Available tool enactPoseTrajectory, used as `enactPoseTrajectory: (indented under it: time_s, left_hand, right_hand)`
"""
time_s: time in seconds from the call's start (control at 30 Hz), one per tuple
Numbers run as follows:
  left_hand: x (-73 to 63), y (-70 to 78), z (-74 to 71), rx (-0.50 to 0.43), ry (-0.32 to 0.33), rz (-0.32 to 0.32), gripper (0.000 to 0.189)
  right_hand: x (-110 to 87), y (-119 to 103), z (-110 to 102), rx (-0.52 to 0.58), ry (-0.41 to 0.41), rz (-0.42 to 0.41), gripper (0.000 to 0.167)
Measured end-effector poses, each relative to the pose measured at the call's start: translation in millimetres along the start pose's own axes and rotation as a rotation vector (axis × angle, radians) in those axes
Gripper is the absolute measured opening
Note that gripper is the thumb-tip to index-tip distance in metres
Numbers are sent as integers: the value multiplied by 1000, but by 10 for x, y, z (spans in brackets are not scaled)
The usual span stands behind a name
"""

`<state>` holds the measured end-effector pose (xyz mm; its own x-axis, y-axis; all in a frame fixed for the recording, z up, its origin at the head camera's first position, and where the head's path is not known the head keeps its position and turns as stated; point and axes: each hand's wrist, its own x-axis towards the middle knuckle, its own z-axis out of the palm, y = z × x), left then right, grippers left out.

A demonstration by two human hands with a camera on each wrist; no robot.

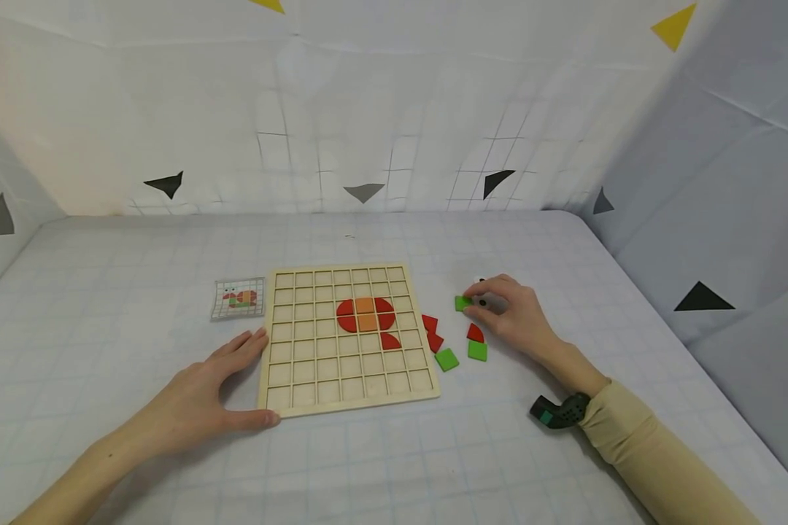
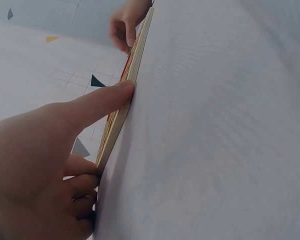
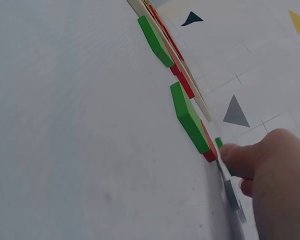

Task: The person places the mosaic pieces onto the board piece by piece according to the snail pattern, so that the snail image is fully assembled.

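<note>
My left hand (image 1: 197, 401) lies spread against the left side of a wooden grid board (image 1: 302, 405), its thumb touching the near left corner and its fingertips on the left edge. Between thumb and index finger, my right hand (image 1: 515, 310) pinches a green square tile (image 1: 461, 302) to the right of the board. White tiles with black dots (image 1: 482, 302) are partly hidden behind that hand. On the board sit orange squares (image 1: 365, 306) flanked by red quarter-round tiles (image 1: 346, 316), with one more red tile (image 1: 390, 340) below them.
By the board's right edge lie red tiles (image 1: 430, 322) and a loose green tile (image 1: 446, 359). Farther right, a red quarter-round tile (image 1: 476, 333) touches another green square (image 1: 477, 351). A small pattern card (image 1: 238, 298) lies left of the board.
</note>
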<state>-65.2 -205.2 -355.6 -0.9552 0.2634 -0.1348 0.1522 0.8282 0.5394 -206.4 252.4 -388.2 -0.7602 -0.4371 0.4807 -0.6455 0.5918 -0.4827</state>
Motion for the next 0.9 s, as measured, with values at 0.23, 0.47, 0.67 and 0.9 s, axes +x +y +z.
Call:
enactPoseTrajectory:
  time_s: [0.23, 0.47, 0.67, 0.9]
  left_hand:
    - [0, -1, -1, -2, -9, -9, 115]
    - [4, 0, 10, 3, 1, 5, 114]
    - [0, 7, 7, -8, 1, -3, 114]
    - [-9, 1, 1, -5, 6, 2, 114]
  right_hand:
    - [74, -215, 86, 106, -12, -17, 29]
    - [152, -439, 262, 208, -58, -102, 29]
    - [259, -605, 408, 242, -94, -125, 25]
    - [347, -763, 610, 285, -120, -196, 23]
